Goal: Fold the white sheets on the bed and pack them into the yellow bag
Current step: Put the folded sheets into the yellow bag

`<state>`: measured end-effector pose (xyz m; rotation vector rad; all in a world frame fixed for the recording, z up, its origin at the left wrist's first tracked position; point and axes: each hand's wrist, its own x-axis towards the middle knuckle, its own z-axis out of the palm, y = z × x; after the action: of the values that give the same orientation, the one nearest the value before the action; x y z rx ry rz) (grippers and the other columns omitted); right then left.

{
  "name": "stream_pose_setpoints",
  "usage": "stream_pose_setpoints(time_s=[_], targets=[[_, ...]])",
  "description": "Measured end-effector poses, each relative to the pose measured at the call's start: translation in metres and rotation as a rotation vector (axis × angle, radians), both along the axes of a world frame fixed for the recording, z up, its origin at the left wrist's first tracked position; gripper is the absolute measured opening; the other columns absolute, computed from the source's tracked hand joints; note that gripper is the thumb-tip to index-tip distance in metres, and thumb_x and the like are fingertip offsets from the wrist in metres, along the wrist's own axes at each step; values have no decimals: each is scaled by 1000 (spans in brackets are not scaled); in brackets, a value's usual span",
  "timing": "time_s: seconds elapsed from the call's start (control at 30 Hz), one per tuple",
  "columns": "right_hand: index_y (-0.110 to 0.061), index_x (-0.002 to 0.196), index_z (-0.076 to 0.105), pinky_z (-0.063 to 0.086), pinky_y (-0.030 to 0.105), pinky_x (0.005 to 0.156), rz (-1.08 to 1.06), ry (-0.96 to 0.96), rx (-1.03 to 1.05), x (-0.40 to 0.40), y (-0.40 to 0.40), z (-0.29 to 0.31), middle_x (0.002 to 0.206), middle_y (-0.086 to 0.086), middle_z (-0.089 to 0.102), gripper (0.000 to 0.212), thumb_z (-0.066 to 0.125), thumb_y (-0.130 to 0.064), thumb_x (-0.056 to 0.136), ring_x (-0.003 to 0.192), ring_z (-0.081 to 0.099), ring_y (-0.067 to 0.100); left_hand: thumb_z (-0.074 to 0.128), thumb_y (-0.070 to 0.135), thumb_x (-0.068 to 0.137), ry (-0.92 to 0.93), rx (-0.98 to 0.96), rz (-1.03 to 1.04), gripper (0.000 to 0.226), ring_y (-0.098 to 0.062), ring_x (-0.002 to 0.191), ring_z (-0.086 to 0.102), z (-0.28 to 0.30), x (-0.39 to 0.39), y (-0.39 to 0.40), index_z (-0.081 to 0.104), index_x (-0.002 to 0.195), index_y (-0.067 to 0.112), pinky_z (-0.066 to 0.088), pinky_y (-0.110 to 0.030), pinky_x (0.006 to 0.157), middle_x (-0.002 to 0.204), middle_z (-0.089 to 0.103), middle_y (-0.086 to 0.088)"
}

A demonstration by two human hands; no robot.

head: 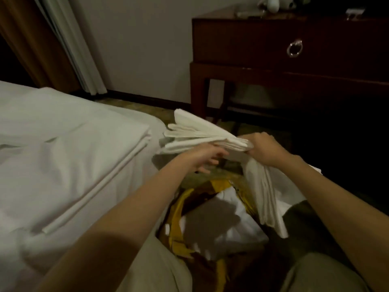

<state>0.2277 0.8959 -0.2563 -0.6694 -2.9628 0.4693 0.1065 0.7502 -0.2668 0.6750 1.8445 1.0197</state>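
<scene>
Two hands [231, 153], one folded sheet [200, 135], one yellow bag [179, 209]

Below the fingers [212, 160] the bag [181, 209] sits on the floor with a folded sheet [237, 230] in it, the bed [63, 157] to their left, the dresser [294, 60] behind them.

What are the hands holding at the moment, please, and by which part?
The right hand grips the folded white sheet at its bunched middle. The left hand supports it from beneath, fingers loose.
</scene>
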Motion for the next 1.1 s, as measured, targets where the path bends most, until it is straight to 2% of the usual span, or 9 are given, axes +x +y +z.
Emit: stream_pose_setpoints(time_s=[0.13, 0.2, 0.33, 0.47, 0.63, 0.7, 0.8, 0.97, 1.1], targets=[[-38, 122, 62, 48, 36, 77, 115, -295, 40, 16, 21, -55, 109, 2, 68, 42, 55, -13, 89, 103, 61, 26, 52, 21, 98, 49, -261, -403, 32, -14, 113, 54, -79, 5, -4, 59, 125, 4, 49, -25, 96, 127, 59, -8], [-34, 122, 63, 47, 36, 82, 156, -403, 86, 18, 28, -82, 113, 2, 66, 38, 54, -16, 90, 107, 59, 26, 56, 23, 96, 11, -357, -507, 35, -18, 108, 60, -114, 6, -7, 59, 124, 2, 50, -35, 97, 126, 62, -12], [-25, 117, 66, 45, 33, 81, 149, -537, 71, 18, 42, -124, 114, 5, 65, 29, 57, -17, 91, 106, 60, 25, 56, 21, 96, -91, -359, -384, 27, -4, 67, 68, -147, 15, -12, 66, 109, 0, 49, -17, 51, 89, 72, -5], [-19, 114, 67, 45, 29, 75, 99, -608, 62, 22, 67, -143, 108, 6, 67, 25, 61, -15, 90, 97, 63, 22, 62, 15, 91, 40, -145, -134, 14, -6, 48, 61, -170, 12, -14, 70, 84, 5, 44, -16, 42, 65, 65, -2], [-19, 112, 65, 45, 30, 77, 130, -683, 135, 29, 76, -157, 112, 6, 64, 21, 58, -23, 92, 100, 60, 22, 66, 19, 87, 228, -34, 63, 11, -13, 63, 58, -202, 0, -12, 71, 87, 10, 45, -26, 60, 68, 62, 1], [-13, 113, 65, 42, 30, 80, 173, -646, 85, 22, 56, -160, 115, 11, 63, 23, 56, -18, 92, 107, 59, 27, 69, 15, 81, 263, -44, -10, 12, -9, 62, 54, -213, 0, -6, 70, 93, 13, 41, -26, 66, 70, 59, 4], [-14, 121, 64, 41, 28, 88, 260, -538, -29, -10, 11, -180, 121, 10, 63, 35, 51, -8, 89, 115, 56, 29, 74, 20, 74, 417, -101, -206, 42, -13, 93, 59, -232, 1, 2, 62, 115, 18, 44, -26, 81, 107, 62, 0], [-30, 135, 53, 42, 36, 95, 312, -530, 37, -65, -23, -233, 132, 5, 56, 42, 51, -17, 94, 125, 51, 28, 64, 30, 83, 414, -216, -201, 60, -24, 117, 54, -264, -19, -14, 43, 138, 21, 41, -31, 89, 133, 54, -2], [-14, 139, 46, 34, 44, 107, 351, -659, 168, -84, -33, -265, 143, 14, 45, 39, 36, -28, 104, 133, 42, 32, 66, 32, 86, 473, -350, -298, 65, -28, 123, 51, -292, -20, -28, 36, 142, 16, 42, -32, 93, 139, 52, -9]])
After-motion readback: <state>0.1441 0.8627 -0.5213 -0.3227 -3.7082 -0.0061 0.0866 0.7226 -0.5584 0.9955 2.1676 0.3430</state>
